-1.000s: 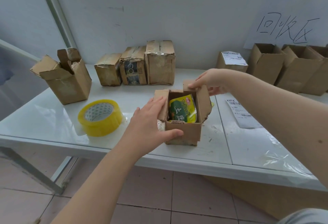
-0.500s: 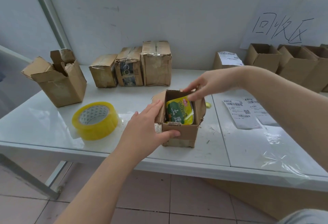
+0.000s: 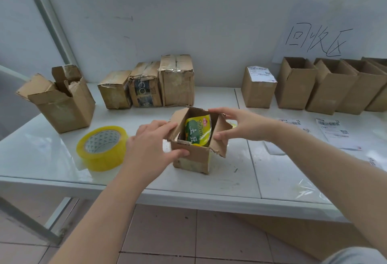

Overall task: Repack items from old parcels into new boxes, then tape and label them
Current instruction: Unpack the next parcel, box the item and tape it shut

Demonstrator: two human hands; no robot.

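Shifted in the last half-second: right hand (image 3: 240,126), away from the mouth of the small box (image 3: 191,158) and out to its right flap, now pinching that flap with fingers arched over the edge and thumb beneath. Left hand (image 3: 150,144) up a little too, fingers laid across the left flap, thumb pressed on the front wall, gripping that corner. Held so, seemingly, to keep both flaps spread and stop the box sliding on the glossy white table (image 3: 230,182).

Snack packet (image 3: 196,133) upright inside, green and yellow, not yet out. Ragged flaps and old tape low on the front (probably an old parcel being emptied; possibly being folded shut instead).

Tape roll (image 3: 102,148) parked just beside the left hand, handy for sealing. Three taped parcels (image 3: 146,84) queued along the back wall. Torn-open carton (image 3: 60,104) set off to the far left. Open new boxes (image 3: 297,84) lined up at the right next to a labelled box (image 3: 258,88), with loose labels (image 3: 333,133) lying flat in front, ready for the last step.
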